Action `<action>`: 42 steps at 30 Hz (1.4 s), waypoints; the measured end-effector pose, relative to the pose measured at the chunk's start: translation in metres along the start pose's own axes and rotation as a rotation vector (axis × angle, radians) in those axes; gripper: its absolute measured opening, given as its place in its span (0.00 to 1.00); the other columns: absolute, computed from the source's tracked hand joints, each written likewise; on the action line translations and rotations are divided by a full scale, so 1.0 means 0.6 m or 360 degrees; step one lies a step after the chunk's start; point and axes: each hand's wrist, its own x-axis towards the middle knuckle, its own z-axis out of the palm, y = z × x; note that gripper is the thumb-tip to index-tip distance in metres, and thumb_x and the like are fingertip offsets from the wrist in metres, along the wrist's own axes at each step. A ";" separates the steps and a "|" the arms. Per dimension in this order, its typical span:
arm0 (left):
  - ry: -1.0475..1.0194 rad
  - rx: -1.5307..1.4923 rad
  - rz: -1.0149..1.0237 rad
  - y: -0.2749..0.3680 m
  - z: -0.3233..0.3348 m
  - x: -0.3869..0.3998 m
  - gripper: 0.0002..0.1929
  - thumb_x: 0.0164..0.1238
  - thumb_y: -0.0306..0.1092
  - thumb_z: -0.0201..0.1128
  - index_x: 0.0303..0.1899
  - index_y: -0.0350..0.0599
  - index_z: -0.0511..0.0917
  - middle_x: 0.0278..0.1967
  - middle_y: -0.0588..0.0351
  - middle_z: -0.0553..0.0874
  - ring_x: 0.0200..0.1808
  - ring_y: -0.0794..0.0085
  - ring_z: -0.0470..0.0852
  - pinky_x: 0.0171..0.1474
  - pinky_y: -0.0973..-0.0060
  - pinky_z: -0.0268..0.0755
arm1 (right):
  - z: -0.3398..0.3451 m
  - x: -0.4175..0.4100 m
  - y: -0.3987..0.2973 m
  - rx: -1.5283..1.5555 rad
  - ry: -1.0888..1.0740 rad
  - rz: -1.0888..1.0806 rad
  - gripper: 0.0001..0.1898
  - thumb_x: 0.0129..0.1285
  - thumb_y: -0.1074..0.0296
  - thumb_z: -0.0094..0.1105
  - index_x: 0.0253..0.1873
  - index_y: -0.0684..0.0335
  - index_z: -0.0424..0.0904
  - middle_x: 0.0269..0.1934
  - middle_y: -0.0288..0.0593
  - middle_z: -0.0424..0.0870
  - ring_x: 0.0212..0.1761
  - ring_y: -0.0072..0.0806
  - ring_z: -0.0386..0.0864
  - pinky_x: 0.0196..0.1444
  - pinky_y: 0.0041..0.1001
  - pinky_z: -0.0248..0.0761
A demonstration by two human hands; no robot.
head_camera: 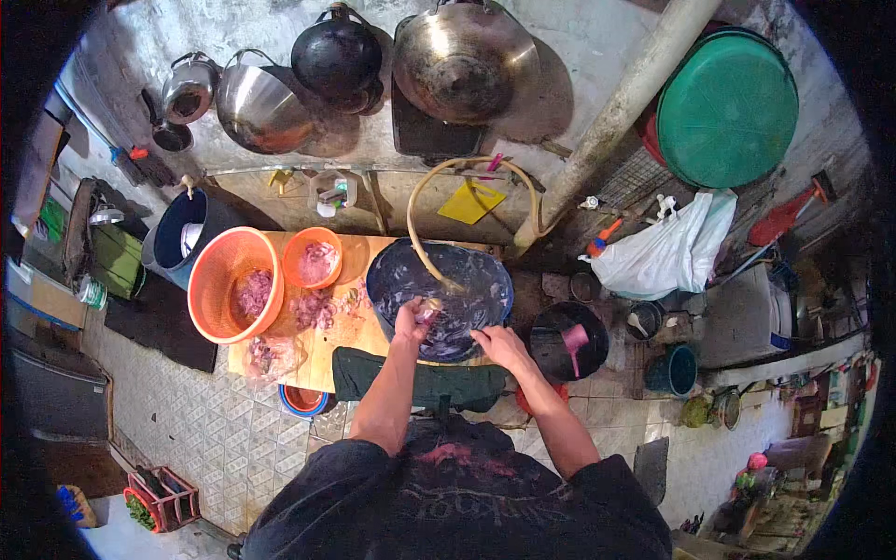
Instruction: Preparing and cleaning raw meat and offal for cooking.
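Note:
A dark blue basin [495,287] of water stands before me at the right end of a wooden table [325,367]. My left hand [409,323] is over its near left part, closed around a small pinkish piece [425,312], possibly a shallot; blur hides its exact kind. At the near right edge of the basin, my right hand [500,346] has its fingers curled on the rim. A beige hose [414,227] arches down into the basin. Sliced shallots [313,309] lie on the wood to the left, beside a large orange basket [198,308] and a smaller orange bowl [288,269], both holding slices.
A plastic bag [276,357] lies at the table's near left corner. To the basin's right is a black bucket [542,353] with a pink dipper [575,339]. Dark green cloth [357,371] hangs over the near edge. Woks [462,63] hang on the wall.

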 end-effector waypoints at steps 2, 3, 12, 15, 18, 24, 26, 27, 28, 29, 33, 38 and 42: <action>-0.0085 0.0046 0.0004 0.003 -0.020 0.016 0.13 0.63 0.21 0.54 0.49 0.32 0.71 0.40 0.45 0.82 0.37 0.60 0.83 0.37 0.71 0.80 | -0.002 0.003 -0.010 0.0000 0.0149 0.0132 0.25 0.69 0.47 0.45 0.36 0.66 0.80 0.34 0.60 0.81 0.41 0.57 0.78 0.46 0.47 0.70; -0.0086 0.0049 -0.0007 -0.009 -0.016 0.016 0.13 0.63 0.21 0.54 0.49 0.32 0.71 0.40 0.45 0.82 0.37 0.60 0.83 0.37 0.71 0.80 | -0.003 0.001 -0.006 0.0006 0.0313 0.0312 0.24 0.68 0.47 0.45 0.36 0.65 0.80 0.35 0.60 0.81 0.41 0.57 0.78 0.46 0.47 0.69; -0.0041 0.0271 -0.0128 -0.017 -0.009 0.005 0.18 0.69 0.23 0.44 0.60 0.36 0.65 0.44 0.43 0.80 0.41 0.58 0.82 0.44 0.66 0.79 | -0.028 -0.023 -0.025 -0.0100 0.0296 0.0318 0.20 0.67 0.50 0.51 0.37 0.64 0.80 0.34 0.58 0.81 0.38 0.55 0.79 0.40 0.47 0.71; -0.0164 0.0434 -0.0003 -0.004 -0.001 -0.013 0.27 0.64 0.18 0.40 0.67 0.35 0.54 0.52 0.38 0.75 0.50 0.53 0.79 0.54 0.54 0.75 | -0.024 -0.019 -0.019 0.0242 0.0087 0.0009 0.19 0.67 0.51 0.51 0.38 0.63 0.81 0.33 0.57 0.82 0.37 0.55 0.79 0.40 0.47 0.71; -0.0168 0.0305 0.0004 -0.002 0.005 -0.023 0.29 0.63 0.16 0.40 0.68 0.37 0.51 0.55 0.36 0.73 0.49 0.52 0.79 0.53 0.57 0.77 | -0.015 -0.016 -0.013 0.0109 0.0078 -0.0008 0.18 0.67 0.51 0.51 0.39 0.62 0.81 0.34 0.56 0.82 0.38 0.55 0.79 0.40 0.47 0.71; -0.0207 0.0145 0.0011 0.007 -0.008 -0.006 0.31 0.62 0.15 0.38 0.69 0.37 0.48 0.56 0.35 0.73 0.52 0.49 0.78 0.52 0.59 0.78 | -0.010 -0.014 -0.024 -0.0026 0.0247 0.0111 0.20 0.67 0.50 0.49 0.39 0.63 0.81 0.34 0.56 0.82 0.39 0.54 0.79 0.42 0.46 0.71; -0.0227 0.0105 0.0010 0.002 -0.006 -0.004 0.32 0.61 0.15 0.37 0.69 0.36 0.48 0.57 0.34 0.71 0.54 0.45 0.76 0.50 0.58 0.80 | 0.005 -0.018 0.002 0.0128 0.0134 -0.0033 0.19 0.67 0.51 0.50 0.38 0.64 0.81 0.33 0.58 0.82 0.37 0.55 0.79 0.39 0.46 0.71; -0.0226 0.0103 0.0013 0.002 -0.007 -0.005 0.32 0.61 0.15 0.37 0.69 0.36 0.48 0.57 0.34 0.71 0.54 0.45 0.76 0.50 0.58 0.80 | -0.001 -0.018 -0.003 0.0127 0.0132 -0.0036 0.19 0.67 0.51 0.50 0.38 0.64 0.81 0.33 0.58 0.82 0.37 0.55 0.79 0.39 0.46 0.71; -0.0194 0.0011 -0.0015 0.002 -0.007 -0.005 0.32 0.61 0.15 0.37 0.70 0.36 0.47 0.58 0.33 0.70 0.54 0.44 0.75 0.51 0.57 0.79 | -0.009 -0.017 -0.007 0.0045 0.0191 0.0099 0.19 0.68 0.51 0.50 0.38 0.64 0.81 0.33 0.58 0.82 0.37 0.55 0.79 0.39 0.46 0.71; -0.0161 -0.0081 -0.0044 0.001 -0.008 -0.006 0.32 0.61 0.15 0.36 0.70 0.36 0.46 0.59 0.33 0.69 0.54 0.44 0.75 0.52 0.56 0.79 | -0.018 -0.016 -0.011 -0.0038 0.0250 0.0233 0.19 0.68 0.52 0.50 0.38 0.64 0.81 0.33 0.58 0.81 0.37 0.55 0.79 0.38 0.46 0.71; -0.0302 -0.0080 -0.0058 0.009 -0.021 0.003 0.30 0.62 0.16 0.37 0.69 0.38 0.49 0.58 0.33 0.68 0.54 0.43 0.75 0.52 0.54 0.79 | -0.017 -0.019 -0.017 0.0206 0.0157 -0.0101 0.21 0.68 0.50 0.50 0.38 0.65 0.81 0.32 0.60 0.81 0.39 0.54 0.79 0.41 0.46 0.71; -0.0149 0.0211 0.0055 -0.007 -0.017 0.004 0.31 0.60 0.17 0.40 0.68 0.40 0.54 0.54 0.35 0.73 0.49 0.48 0.79 0.46 0.59 0.80 | -0.027 -0.019 -0.006 0.0159 0.0188 0.0117 0.23 0.68 0.48 0.48 0.38 0.65 0.80 0.33 0.59 0.81 0.39 0.54 0.79 0.41 0.46 0.71; -0.0133 0.0112 0.0051 -0.011 -0.024 0.019 0.24 0.57 0.17 0.43 0.58 0.35 0.65 0.48 0.37 0.77 0.44 0.48 0.81 0.41 0.58 0.80 | -0.025 -0.016 -0.024 0.0000 0.0191 -0.0089 0.22 0.67 0.48 0.48 0.38 0.65 0.81 0.33 0.56 0.82 0.38 0.54 0.79 0.41 0.45 0.72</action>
